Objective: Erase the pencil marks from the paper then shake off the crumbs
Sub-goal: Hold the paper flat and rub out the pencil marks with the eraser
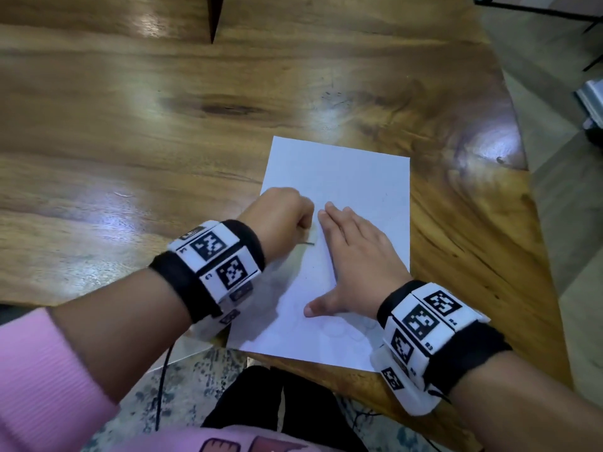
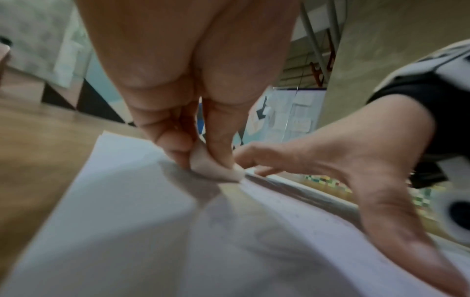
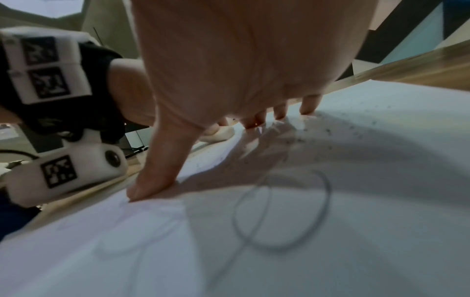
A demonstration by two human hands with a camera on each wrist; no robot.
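A white sheet of paper [image 1: 359, 177] lies on the wooden table [image 1: 130, 125] near its front right corner. My left hand [image 1: 282, 213] is curled at the sheet's left side, and thumb and fingers pinch a small white eraser [image 2: 216, 168] whose tip presses on the paper. My right hand [image 1: 352, 252] lies flat on the sheet just right of it, fingers straight, thumb spread. A short dark pencil mark [image 1: 306, 244] shows between the hands. Below the right palm there is a looped pencil line [image 3: 279, 211], and grey crumbs [image 3: 330, 132] are scattered by the fingertips [image 3: 309, 106].
The table's right edge [image 1: 535, 223] and front edge [image 1: 326, 370] run close to the sheet. A black cable [image 1: 163, 370] hangs from my left wrist over a patterned rug. A dark notch [image 1: 213, 17] cuts the far table edge. Bare wood stretches left and behind.
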